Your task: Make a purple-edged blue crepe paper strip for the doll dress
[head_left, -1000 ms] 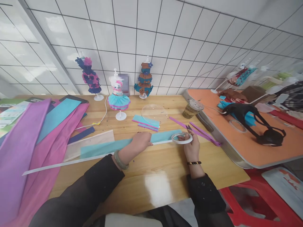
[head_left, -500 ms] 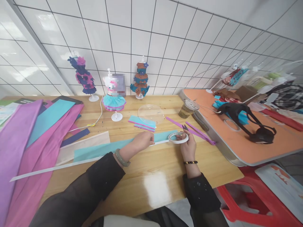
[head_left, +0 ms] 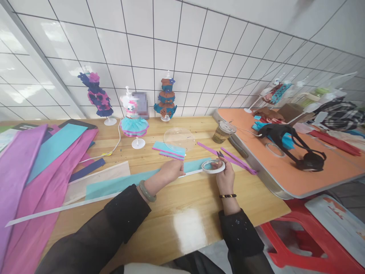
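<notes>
My left hand (head_left: 170,170) is closed in a pinch on a narrow strip of white double-sided tape (head_left: 37,217) along the edge of a turquoise fabric strip (head_left: 114,184). The tape's free end reaches far left over pink fabric. To the right, my right hand (head_left: 225,174) is closed around a white tape roll (head_left: 213,170), its fingers partly through the ring. Dark pointed tips, like small scissors (head_left: 219,154), poke up from those fingers; the rest is hidden in the hand. Between my hands, tape runs from the roll along the fabric edge.
Purple fabric (head_left: 23,167) and pink fabric (head_left: 76,156) cover the table's left. Small dressed mannequins (head_left: 134,125) stand by the tiled wall. A clear disc (head_left: 179,138), lidded cup (head_left: 224,132) and purple strips (head_left: 236,160) lie beyond my hands. An orange table (head_left: 288,182) adjoins on the right.
The camera view has shifted slightly, so everything sits a little further left and the back items lower. Both hands keep nearly the same place and grip.
</notes>
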Demonstrator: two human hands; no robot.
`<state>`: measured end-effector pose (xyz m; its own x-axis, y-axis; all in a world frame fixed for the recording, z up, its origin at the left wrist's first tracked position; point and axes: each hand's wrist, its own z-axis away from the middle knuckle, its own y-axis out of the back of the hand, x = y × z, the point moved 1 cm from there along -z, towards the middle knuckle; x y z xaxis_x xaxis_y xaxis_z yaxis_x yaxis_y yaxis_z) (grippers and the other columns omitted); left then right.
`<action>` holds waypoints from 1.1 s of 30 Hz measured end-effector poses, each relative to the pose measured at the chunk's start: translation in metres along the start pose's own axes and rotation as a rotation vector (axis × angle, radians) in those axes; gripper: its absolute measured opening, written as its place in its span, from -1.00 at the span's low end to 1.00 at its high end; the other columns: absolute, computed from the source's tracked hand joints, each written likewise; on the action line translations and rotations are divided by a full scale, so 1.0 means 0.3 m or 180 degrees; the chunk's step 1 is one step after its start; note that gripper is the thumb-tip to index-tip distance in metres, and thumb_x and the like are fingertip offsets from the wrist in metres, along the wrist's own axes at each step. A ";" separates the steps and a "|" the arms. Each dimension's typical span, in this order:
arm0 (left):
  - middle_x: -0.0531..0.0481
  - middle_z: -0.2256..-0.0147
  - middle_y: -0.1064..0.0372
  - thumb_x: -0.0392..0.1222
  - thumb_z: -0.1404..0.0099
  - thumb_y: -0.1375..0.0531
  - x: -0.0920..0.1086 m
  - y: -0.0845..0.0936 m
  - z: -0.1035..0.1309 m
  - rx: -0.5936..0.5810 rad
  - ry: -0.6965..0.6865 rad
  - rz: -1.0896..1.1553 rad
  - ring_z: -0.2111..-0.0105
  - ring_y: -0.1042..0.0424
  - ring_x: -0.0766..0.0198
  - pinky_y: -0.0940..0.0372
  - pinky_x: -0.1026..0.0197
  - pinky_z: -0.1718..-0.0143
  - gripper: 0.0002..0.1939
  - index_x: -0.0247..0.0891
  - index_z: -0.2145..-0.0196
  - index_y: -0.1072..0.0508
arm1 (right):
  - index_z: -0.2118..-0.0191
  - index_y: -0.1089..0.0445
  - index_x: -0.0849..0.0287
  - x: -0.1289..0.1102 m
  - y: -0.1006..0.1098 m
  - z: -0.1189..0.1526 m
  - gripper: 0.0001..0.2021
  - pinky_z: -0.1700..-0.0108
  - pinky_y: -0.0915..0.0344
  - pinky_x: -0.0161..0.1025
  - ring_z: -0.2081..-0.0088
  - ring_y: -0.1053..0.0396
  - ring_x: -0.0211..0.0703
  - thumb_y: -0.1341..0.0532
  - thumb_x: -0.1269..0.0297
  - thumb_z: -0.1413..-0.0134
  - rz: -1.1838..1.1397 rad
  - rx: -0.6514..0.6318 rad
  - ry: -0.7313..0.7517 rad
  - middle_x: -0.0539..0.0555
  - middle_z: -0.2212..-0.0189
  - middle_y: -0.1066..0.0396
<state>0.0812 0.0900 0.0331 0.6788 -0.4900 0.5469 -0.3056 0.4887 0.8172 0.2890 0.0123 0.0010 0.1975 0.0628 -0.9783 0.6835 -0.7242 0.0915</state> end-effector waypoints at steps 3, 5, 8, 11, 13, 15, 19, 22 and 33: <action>0.04 0.42 -0.39 -0.09 -0.09 -0.16 -0.009 -0.008 -0.011 0.0004 0.0031 -0.0039 0.44 -0.33 0.28 -0.06 0.30 0.51 -0.85 -0.22 0.43 -0.40 | 0.15 -0.32 0.22 0.002 0.004 -0.004 -0.62 0.22 -0.30 -0.06 0.34 -0.41 -0.11 -0.15 0.10 0.07 -0.0007 0.0023 -0.0013 0.16 0.32 -0.44; 0.05 0.45 -0.38 -0.07 -0.08 -0.16 -0.015 -0.013 -0.020 -0.0009 0.0059 -0.0063 0.47 -0.32 0.29 -0.04 0.30 0.53 -0.83 -0.22 0.44 -0.39 | 0.14 -0.32 0.23 0.001 0.007 -0.006 -0.62 0.23 -0.31 -0.06 0.34 -0.41 -0.09 -0.14 0.09 0.05 0.0067 0.0023 0.0004 0.15 0.37 -0.45; 0.06 0.49 -0.35 -0.04 -0.07 -0.17 -0.017 -0.016 -0.027 -0.0016 0.0079 -0.0098 0.49 -0.31 0.29 -0.01 0.31 0.56 -0.81 -0.23 0.46 -0.37 | 0.13 -0.31 0.23 0.005 0.013 -0.009 -0.61 0.22 -0.30 -0.05 0.34 -0.41 -0.08 -0.12 0.07 0.03 0.0196 0.0031 0.0056 0.15 0.38 -0.45; 0.07 0.51 -0.32 -0.04 -0.07 -0.17 -0.011 -0.013 -0.027 -0.0027 0.0091 -0.0136 0.52 -0.29 0.31 0.01 0.31 0.57 -0.80 -0.23 0.47 -0.35 | 0.13 -0.30 0.24 0.012 0.017 -0.013 -0.60 0.21 -0.30 -0.04 0.34 -0.41 -0.09 -0.11 0.06 0.02 0.0239 0.0045 0.0072 0.14 0.40 -0.45; 0.07 0.52 -0.31 -0.05 -0.08 -0.18 -0.005 -0.010 -0.026 -0.0031 0.0107 -0.0167 0.53 -0.28 0.31 0.02 0.31 0.58 -0.81 -0.23 0.46 -0.34 | 0.13 -0.29 0.24 0.015 0.019 -0.015 -0.60 0.21 -0.30 -0.04 0.33 -0.41 -0.09 -0.11 0.06 0.01 0.0245 0.0063 0.0072 0.14 0.39 -0.45; 0.07 0.52 -0.31 -0.06 -0.08 -0.18 0.001 -0.007 -0.026 -0.0032 0.0119 -0.0200 0.53 -0.28 0.31 0.03 0.31 0.58 -0.81 -0.23 0.46 -0.33 | 0.13 -0.29 0.24 0.015 0.020 -0.016 -0.61 0.22 -0.30 -0.04 0.33 -0.41 -0.08 -0.11 0.07 0.01 0.0248 0.0074 0.0072 0.14 0.40 -0.45; 0.06 0.51 -0.31 -0.04 -0.08 -0.19 0.017 0.001 -0.025 -0.0021 0.0153 -0.0273 0.51 -0.28 0.29 0.04 0.30 0.58 -0.79 -0.24 0.45 -0.32 | 0.13 -0.29 0.24 0.014 0.021 -0.018 -0.62 0.22 -0.31 -0.05 0.33 -0.41 -0.07 -0.11 0.08 0.00 0.0261 0.0043 0.0090 0.14 0.41 -0.45; 0.04 0.49 -0.32 -0.04 -0.08 -0.19 0.031 0.009 -0.023 -0.0047 0.0211 -0.0321 0.50 -0.29 0.28 0.05 0.30 0.58 -0.78 -0.24 0.44 -0.33 | 0.13 -0.29 0.25 0.018 0.021 -0.022 -0.62 0.20 -0.30 -0.04 0.32 -0.41 -0.07 -0.12 0.09 0.00 0.0239 0.0057 0.0112 0.15 0.40 -0.45; -0.01 0.44 -0.37 0.01 -0.09 -0.18 0.074 0.022 -0.031 -0.0172 0.0446 -0.0431 0.42 -0.35 0.20 0.02 0.29 0.55 -0.75 -0.24 0.42 -0.36 | 0.10 -0.30 0.28 0.039 0.033 -0.047 -0.60 0.17 -0.27 -0.03 0.28 -0.41 -0.04 -0.09 0.10 -0.01 0.0470 0.0055 0.0333 0.19 0.38 -0.47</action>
<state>0.1006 0.0892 0.0491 0.7987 -0.4505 0.3989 -0.1715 0.4650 0.8685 0.3079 0.0155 -0.0070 0.3674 0.0253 -0.9297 0.6297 -0.7424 0.2287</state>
